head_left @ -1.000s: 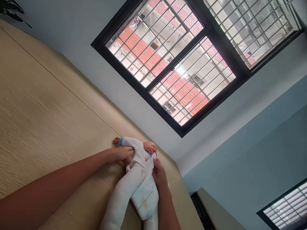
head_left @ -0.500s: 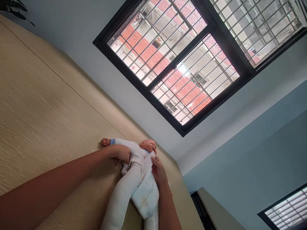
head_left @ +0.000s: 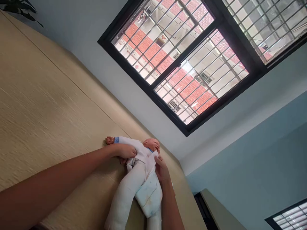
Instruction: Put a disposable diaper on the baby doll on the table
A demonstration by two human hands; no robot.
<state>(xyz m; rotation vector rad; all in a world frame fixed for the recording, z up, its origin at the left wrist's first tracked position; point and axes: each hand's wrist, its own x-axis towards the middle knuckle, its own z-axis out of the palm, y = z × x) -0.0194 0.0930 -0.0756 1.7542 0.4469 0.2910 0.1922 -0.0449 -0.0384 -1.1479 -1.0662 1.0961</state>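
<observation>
A baby doll (head_left: pixel 151 144) in a white top with blue trim lies on its back on the wooden table (head_left: pixel 59 105), its white legs toward me. Closed around white cloth at one side of the doll's waist is my left hand (head_left: pixel 127 151). My right hand (head_left: pixel 161 166) pinches the raised edge of the white top (head_left: pixel 151 159) near the doll's chin. A white diaper (head_left: pixel 150 193) with pale blue marks hangs loose between and over the doll's legs.
Behind the table is a pale wall with a black-framed, barred window (head_left: pixel 177 64). A dark-leaved plant (head_left: pixel 20 9) shows at the top left. At the lower right stands a piece of furniture (head_left: pixel 219 207) with a dark side.
The whole view has shifted slightly, so the doll and hands appear a little farther right. Both hands keep their hold on the white cloth.
</observation>
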